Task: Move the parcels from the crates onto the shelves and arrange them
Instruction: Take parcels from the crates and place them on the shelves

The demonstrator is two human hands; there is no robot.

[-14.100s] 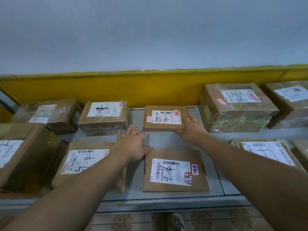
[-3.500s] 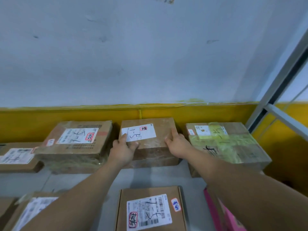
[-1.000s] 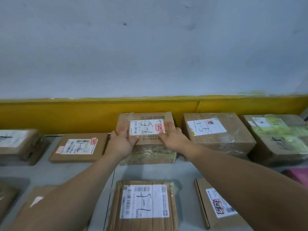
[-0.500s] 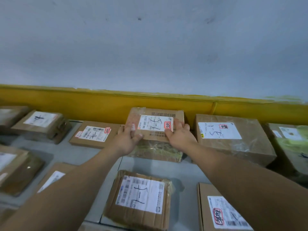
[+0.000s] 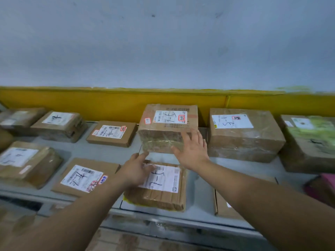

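A taped brown parcel (image 5: 168, 127) with a white label stands at the back of the grey shelf (image 5: 199, 180), against the yellow wall band. My right hand (image 5: 192, 151) is spread open just in front of its right front corner, fingers straight. My left hand (image 5: 135, 171) hovers lower, fingers relaxed, over the near left corner of a flat parcel (image 5: 161, 187) lying at the shelf's front. Neither hand holds anything.
More parcels line the shelf: a big box (image 5: 243, 133) right of the taped one, a green-taped box (image 5: 311, 142) at far right, a flat box (image 5: 112, 133) to the left, others at left (image 5: 59, 125) (image 5: 83, 176) (image 5: 27, 163). A pink item (image 5: 326, 187) sits at right.
Both hands have let go of the taped back parcel and drawn back toward me. The left hand has dropped over the flat front parcel; the right stays near the box's corner.
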